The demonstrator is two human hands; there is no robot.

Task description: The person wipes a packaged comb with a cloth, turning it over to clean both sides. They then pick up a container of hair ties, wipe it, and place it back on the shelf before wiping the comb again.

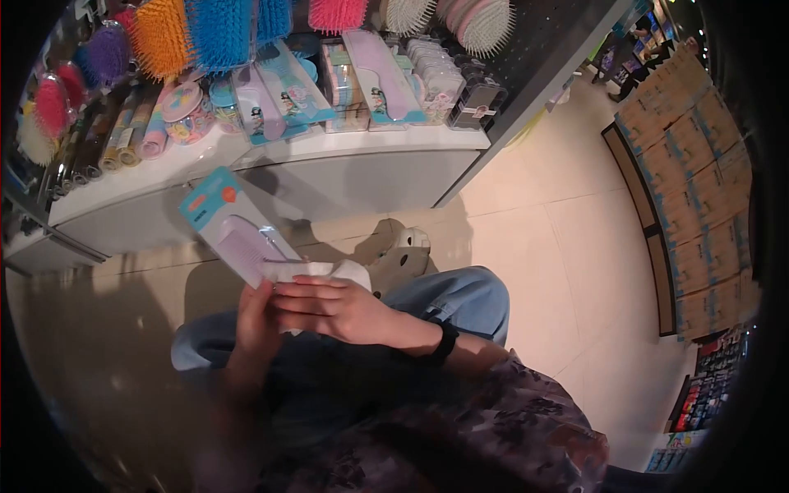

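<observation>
Crouching in front of a shop shelf [370, 138], the person is holding a packaged comb [234, 226] up between the knees and the shelf's white ledge; the pack is slanting, its blue-topped card end pointing up and to the left, its lower end sitting in the left hand [256, 316]; that hand's grip is clamped on the pack's lower end, fingers wrapping it from the left side; the right hand [329, 308] is reaching across from the right, fingers lying together and curling over a white cloth [337, 269], so its grip is closing on the cloth; the cloth is touching the lower end of the pack, just beside the left hand's fingertips; a black wristband [446, 338] is sitting on the right wrist; blue jeans [464, 296] are covering the bent knee under the right forearm, and a pale shoe [403, 251] is resting on the tiled floor [559, 246] just beyond the cloth; above, bright hairbrushes [218, 29] are hanging in a row over more boxed combs [382, 78] standing on the ledge, with a round pink tub [182, 107] to their left; well apart on the right, brown cartons [699, 189] are standing stacked along the aisle.
</observation>
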